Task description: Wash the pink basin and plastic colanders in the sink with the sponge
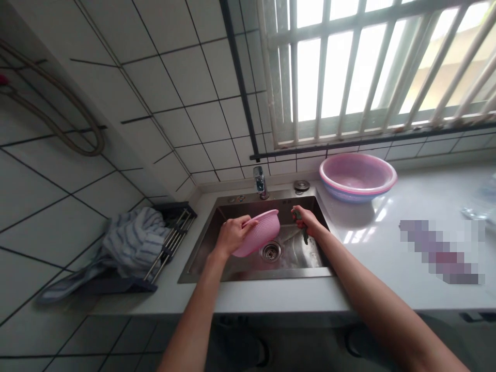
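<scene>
My left hand (233,235) grips the rim of a pink colander (260,233), which is tilted on its side over the steel sink (232,274). Its inside faces away from me. My right hand (306,219) is closed around a slim dark green thing (306,237); parts of it stick out above and below the fist, and its kind is unclear. That hand is above the right side of the basin, apart from the colander. The drain (270,251) shows between the two hands. Behind them stands the faucet (260,182), and no water stream is visible.
Pink and blue nested basins (358,178) stand on the counter (380,243) at right. A round metal stopper (301,186) lies behind the sink. At left, a striped cloth (135,240) lies beside a metal rack (170,243). A barred window (368,72) is at back.
</scene>
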Available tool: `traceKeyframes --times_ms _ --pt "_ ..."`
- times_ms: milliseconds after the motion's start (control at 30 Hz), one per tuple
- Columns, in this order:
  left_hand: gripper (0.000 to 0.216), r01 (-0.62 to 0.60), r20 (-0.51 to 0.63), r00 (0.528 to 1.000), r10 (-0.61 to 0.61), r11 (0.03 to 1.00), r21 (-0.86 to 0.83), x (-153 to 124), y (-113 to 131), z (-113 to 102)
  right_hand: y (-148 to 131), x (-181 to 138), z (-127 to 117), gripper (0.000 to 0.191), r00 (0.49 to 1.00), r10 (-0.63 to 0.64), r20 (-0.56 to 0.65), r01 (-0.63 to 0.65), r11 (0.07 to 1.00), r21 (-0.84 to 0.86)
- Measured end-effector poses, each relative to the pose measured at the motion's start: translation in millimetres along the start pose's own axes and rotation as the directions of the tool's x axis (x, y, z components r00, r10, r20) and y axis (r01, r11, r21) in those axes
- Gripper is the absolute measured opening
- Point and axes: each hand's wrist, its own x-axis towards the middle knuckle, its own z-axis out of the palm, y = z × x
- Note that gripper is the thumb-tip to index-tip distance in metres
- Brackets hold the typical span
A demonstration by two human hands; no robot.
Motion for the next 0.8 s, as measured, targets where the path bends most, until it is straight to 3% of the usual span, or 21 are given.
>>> traceKeyframes --times_ms 100,200,267,400,533,633,700,800 --pt "0.05 -0.017 -0.024 0.999 0.022 0.979 0.202 -29.2 -3.0 -39.6 1.4 -0.3 -0.2 0.022 1.0 -0.017 0.007 0.017 0.999 -0.035" --pt "0.046 -0.013 -0.178 0.98 0.089 0.923 0.385 -50.2 -20.0 -69.7 3.9 -0.8 2.5 0.024 0.999 -0.042 0.023 0.044 0.996 -0.08" --pt "0.048 0.031 -0.263 0.959 0.104 0.885 0.464 -50.3 -36.6 -78.9 6.1 -1.7 4.8 0.027 0.996 -0.066 0.065 0.073 0.99 -0.117" --pt "0.052 -0.025 -0.242 0.953 0.184 0.84 0.542 -16.1 -71.3 -73.9 10.7 -4.0 5.8 0.037 0.985 -0.101 0.138 0.124 0.977 -0.172" --pt "0.053 -0.053 -0.161 0.97 0.182 0.805 0.592 33.9 -97.4 -61.4 12.8 -3.9 2.4 0.037 0.982 -0.126 0.139 0.154 0.965 -0.213" --pt "0.047 0.034 -0.128 0.989 0.068 0.75 0.661 60.5 -110.8 -55.2 13.2 -2.3 -0.3 0.025 0.981 -0.178 0.072 0.192 0.917 -0.35" --pt "0.043 0.098 -0.109 0.994 -0.032 0.725 0.682 69.2 -117.4 -52.7 13.8 -1.4 -1.9 0.019 0.968 -0.248 0.03 0.23 0.836 -0.498" --pt "0.043 0.133 -0.082 0.991 -0.106 0.729 0.671 69.0 -118.6 -51.2 14.2 -0.7 -3.3 0.029 0.941 -0.34 0.004 0.256 0.702 -0.664"
